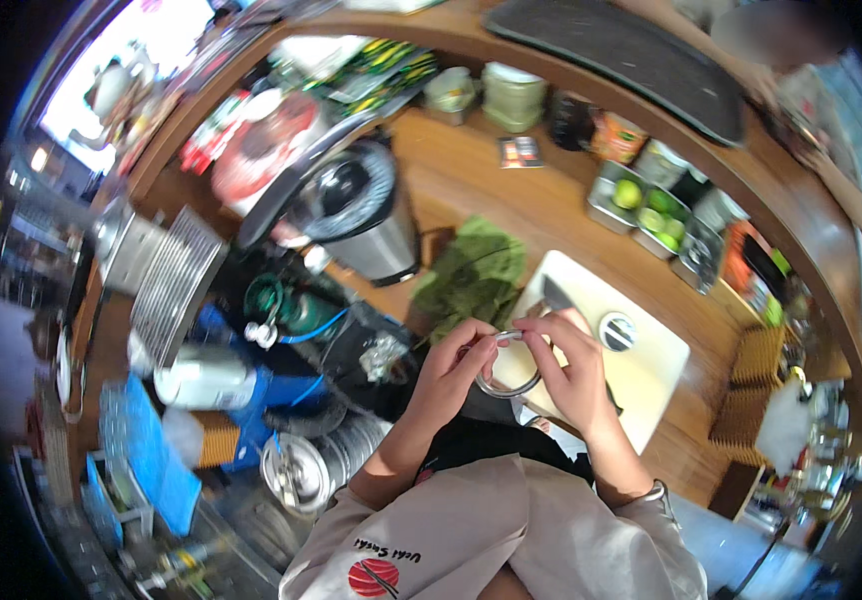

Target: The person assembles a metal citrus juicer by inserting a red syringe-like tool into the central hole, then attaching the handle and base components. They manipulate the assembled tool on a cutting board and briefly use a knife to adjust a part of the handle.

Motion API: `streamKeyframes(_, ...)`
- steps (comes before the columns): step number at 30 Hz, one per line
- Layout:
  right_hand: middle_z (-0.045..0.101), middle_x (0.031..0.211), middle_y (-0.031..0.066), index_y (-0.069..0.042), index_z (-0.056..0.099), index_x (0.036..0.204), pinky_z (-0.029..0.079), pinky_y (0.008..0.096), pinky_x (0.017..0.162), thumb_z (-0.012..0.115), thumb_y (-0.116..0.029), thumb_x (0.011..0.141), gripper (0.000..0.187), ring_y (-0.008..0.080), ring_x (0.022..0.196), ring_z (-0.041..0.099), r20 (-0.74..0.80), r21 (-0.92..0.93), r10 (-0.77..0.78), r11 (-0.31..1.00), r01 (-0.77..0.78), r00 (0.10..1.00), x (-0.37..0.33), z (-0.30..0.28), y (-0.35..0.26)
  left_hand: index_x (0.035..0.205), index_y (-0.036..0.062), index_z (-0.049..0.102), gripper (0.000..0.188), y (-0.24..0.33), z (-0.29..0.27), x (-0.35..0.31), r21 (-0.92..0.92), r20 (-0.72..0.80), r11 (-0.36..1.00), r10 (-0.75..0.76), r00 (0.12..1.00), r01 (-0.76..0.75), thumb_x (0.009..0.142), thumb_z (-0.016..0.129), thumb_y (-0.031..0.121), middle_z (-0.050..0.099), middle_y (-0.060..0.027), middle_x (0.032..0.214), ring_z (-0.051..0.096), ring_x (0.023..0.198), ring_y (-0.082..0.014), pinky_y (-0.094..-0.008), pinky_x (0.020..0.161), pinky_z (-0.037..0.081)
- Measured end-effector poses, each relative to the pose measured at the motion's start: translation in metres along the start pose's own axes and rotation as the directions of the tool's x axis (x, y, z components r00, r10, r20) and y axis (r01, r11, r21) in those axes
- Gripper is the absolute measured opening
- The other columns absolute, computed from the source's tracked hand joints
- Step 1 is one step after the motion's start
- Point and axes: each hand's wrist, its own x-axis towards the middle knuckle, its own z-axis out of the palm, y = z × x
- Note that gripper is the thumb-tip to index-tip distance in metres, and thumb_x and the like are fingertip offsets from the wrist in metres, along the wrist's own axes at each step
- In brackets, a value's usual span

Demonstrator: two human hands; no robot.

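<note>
Close in front of my body, both hands pinch a round, silvery metal ring point(513, 390) by its far edge. My left hand point(446, 370) has its fingers closed on the ring's left side, and my right hand point(576, 375) grips it on the right. Whether the ring belongs to a larger tool, I cannot tell. Just beyond and to the right lies a white cutting board point(656, 375). A knife blade point(555, 295) rests on it, beside a small round container with a light rim point(617, 331). A crumpled green cloth point(471, 275) is on the counter left of the board.
A black and steel appliance point(376, 220) with its lid raised stands at left. Metal tubs with limes point(666, 220) line the far right of the wooden counter point(551, 200). A dark tray point(621, 65) sits on the upper ledge, near another person's arm point(741, 75). A keg point(296, 472) is low at left.
</note>
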Motion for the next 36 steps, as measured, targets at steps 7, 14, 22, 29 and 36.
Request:
streamKeyframes(7,0.061,0.079,0.0092,0.0,0.061,0.086,0.043,0.0337,0.074,0.067,0.002,0.07,0.018,0.0246,0.078,0.054,-0.356,-0.035,0.132,0.987,-0.155,0.925,-0.055,-0.05,0.014,0.085,0.0019,0.052,0.011,-0.02,0.07,0.029,-0.216,0.268,0.955,-0.14,0.953,0.201,0.089,0.051,0.012,0.047,0.0028,0.066,0.041,0.057,-0.0015,-0.0168,0.052,0.033)
streamKeyframes(14,0.06,0.083,0.0094,-0.002,0.06,0.085,0.042,0.0423,0.086,0.069,0.004,0.067,0.02,0.0258,0.082,0.055,-0.596,-0.207,-0.035,0.972,-0.111,0.802,-0.072,-0.072,0.016,0.086,0.0023,0.052,0.006,-0.019,0.109,0.043,-0.082,0.341,0.992,-0.06,0.938,0.094,0.085,0.055,0.007,0.048,0.0036,0.07,0.041,0.061,-0.0008,-0.0165,0.054,0.031)
streamKeyframes(22,0.059,0.087,0.0095,-0.004,0.059,0.086,0.041,0.0426,0.087,0.07,0.003,0.065,0.025,0.0262,0.087,0.054,-0.577,-0.383,-0.132,0.915,-0.125,0.806,-0.075,-0.081,0.023,0.081,0.0044,0.048,0.01,-0.023,0.118,0.064,-0.261,0.484,0.936,-0.085,0.871,0.236,0.078,0.057,0.002,0.049,0.0011,0.076,0.045,0.068,-0.004,-0.018,0.061,0.034)
streamKeyframes(29,0.05,0.087,0.0142,-0.002,0.05,0.09,0.041,0.0351,0.071,0.067,-0.004,0.072,0.024,0.0266,0.077,0.05,-0.512,0.087,0.515,0.827,-0.555,0.688,-0.112,-0.059,0.075,0.097,0.0015,0.05,0.018,-0.015,0.08,0.1,-0.276,0.151,0.941,-0.158,0.976,0.195,0.079,0.052,0.001,0.044,-0.001,0.076,0.043,0.068,-0.0097,-0.0245,0.068,0.038)
streamKeyframes(36,0.05,0.093,0.0135,-0.002,0.049,0.094,0.039,0.0409,0.072,0.067,-0.028,0.072,0.039,0.0292,0.088,0.048,-0.255,-0.608,0.56,0.541,-0.581,0.789,-0.132,0.008,0.13,0.117,-0.0021,0.045,0.033,-0.022,0.035,0.116,-0.219,0.024,0.976,-0.014,1.0,0.019,0.09,0.049,0.016,0.056,-0.0114,0.1,0.057,0.091,-0.0197,-0.0341,0.085,0.046)
